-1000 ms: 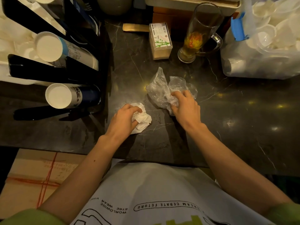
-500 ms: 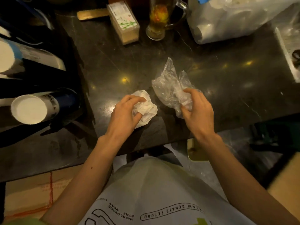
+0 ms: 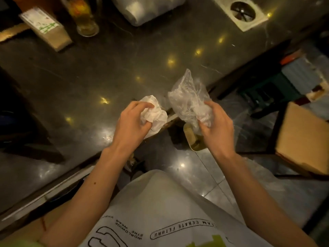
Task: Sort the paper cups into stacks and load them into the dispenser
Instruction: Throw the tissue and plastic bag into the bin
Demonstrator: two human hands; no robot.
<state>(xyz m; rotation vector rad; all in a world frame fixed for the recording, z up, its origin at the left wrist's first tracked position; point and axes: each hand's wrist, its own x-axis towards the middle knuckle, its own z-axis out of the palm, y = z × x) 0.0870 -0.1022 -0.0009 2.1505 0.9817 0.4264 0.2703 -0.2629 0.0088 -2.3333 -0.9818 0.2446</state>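
My left hand is closed around a crumpled white tissue at the front edge of the dark marble counter. My right hand grips a crumpled clear plastic bag, held just past the counter's corner, over the floor. A large clear bag holding white cups lies at the far edge of the counter. The cup dispenser is out of view.
A glass mug of yellowish drink and a small green-printed box stand at the back left. A floor drain grate lies at the top right. A cardboard box sits at the right, with a small bin below my hands.
Both hands have lifted the tissue and the plastic bag off the counter and carried them right, past its edge. My view has swung right; the dispenser has left the frame.
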